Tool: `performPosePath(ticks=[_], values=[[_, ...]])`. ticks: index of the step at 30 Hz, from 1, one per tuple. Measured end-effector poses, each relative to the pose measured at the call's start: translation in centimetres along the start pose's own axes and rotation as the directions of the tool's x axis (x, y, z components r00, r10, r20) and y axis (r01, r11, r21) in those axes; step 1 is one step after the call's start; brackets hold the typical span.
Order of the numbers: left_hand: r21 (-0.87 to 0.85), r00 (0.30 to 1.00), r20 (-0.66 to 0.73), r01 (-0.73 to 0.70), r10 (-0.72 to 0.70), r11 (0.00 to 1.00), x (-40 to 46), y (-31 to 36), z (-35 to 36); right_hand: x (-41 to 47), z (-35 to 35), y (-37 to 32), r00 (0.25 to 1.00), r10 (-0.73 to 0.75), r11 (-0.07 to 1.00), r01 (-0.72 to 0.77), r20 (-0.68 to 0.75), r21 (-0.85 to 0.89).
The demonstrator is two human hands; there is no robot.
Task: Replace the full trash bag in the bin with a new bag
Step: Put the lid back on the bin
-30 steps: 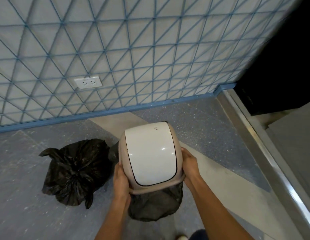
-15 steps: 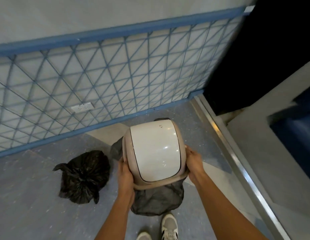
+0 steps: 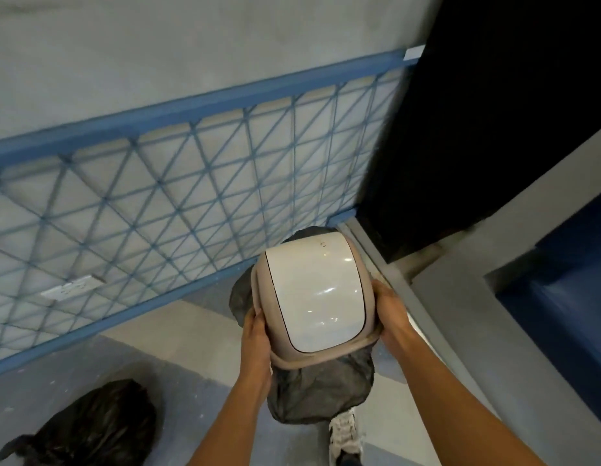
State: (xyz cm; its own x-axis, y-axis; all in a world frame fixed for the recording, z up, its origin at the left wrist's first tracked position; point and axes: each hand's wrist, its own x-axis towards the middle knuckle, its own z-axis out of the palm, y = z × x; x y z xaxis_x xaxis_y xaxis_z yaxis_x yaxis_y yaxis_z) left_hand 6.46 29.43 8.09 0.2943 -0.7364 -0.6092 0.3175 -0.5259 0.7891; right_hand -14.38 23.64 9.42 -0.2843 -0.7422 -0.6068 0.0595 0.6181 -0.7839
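- The bin, beige with a glossy white swing lid, sits between your two hands, close to the corner where the tiled wall meets the dark doorway.
- A thin black bag hangs out from under the lid's rim, draping down the front and showing at the back left.
- Your left hand grips the lid's left edge, fingers curled under the rim.
- Your right hand clasps the right edge, wrapped round the side.
- The full trash bag, black and tied at its top, lies on the grey floor at lower left, well apart from the bin.
- A white sneaker shows below the bin.
- A white wall socket sits low on the blue-lined tiled wall.
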Motion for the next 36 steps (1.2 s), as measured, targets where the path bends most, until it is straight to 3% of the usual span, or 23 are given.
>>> performPosePath(ticks=[5, 9, 12, 17, 27, 36], values=[[-0.034, 0.997, 0.019, 0.078, -0.077, 0.996, 9.3, -1.7, 7.1, 12.9, 0.0, -1.1, 1.000, -0.002, 1.000, 0.003, 0.025, -0.003], [-0.065, 0.991, -0.042, 0.123, -0.126, 0.990, 16.7, -3.3, 11.8, 22.8, 0.6, -0.1, 0.998, -0.008, 0.999, 0.011, 0.063, -0.039], [-0.086, 0.993, -0.074, 0.081, -0.087, 0.993, 22.0, -4.8, 14.4, 29.0, 1.1, 0.5, 0.994, 0.047, 0.995, -0.037, 0.101, -0.098], [-0.112, 0.994, -0.092, 0.056, -0.067, 0.992, 28.8, -7.7, 17.5, 37.0, 2.2, 1.8, 0.990, -0.048, 0.996, 0.057, 0.133, -0.066], [-0.108, 0.997, -0.057, 0.039, -0.046, 0.993, 33.9, -11.6, 20.5, 44.0, 1.1, 4.9, 0.999, -0.040, 0.999, 0.040, 0.023, -0.008], [0.031, 0.984, -0.175, 0.042, -0.036, 0.999, 34.6, -11.9, 22.1, 44.8, -0.1, 5.9, 0.996, -0.086, 0.994, 0.088, 0.033, -0.069]])
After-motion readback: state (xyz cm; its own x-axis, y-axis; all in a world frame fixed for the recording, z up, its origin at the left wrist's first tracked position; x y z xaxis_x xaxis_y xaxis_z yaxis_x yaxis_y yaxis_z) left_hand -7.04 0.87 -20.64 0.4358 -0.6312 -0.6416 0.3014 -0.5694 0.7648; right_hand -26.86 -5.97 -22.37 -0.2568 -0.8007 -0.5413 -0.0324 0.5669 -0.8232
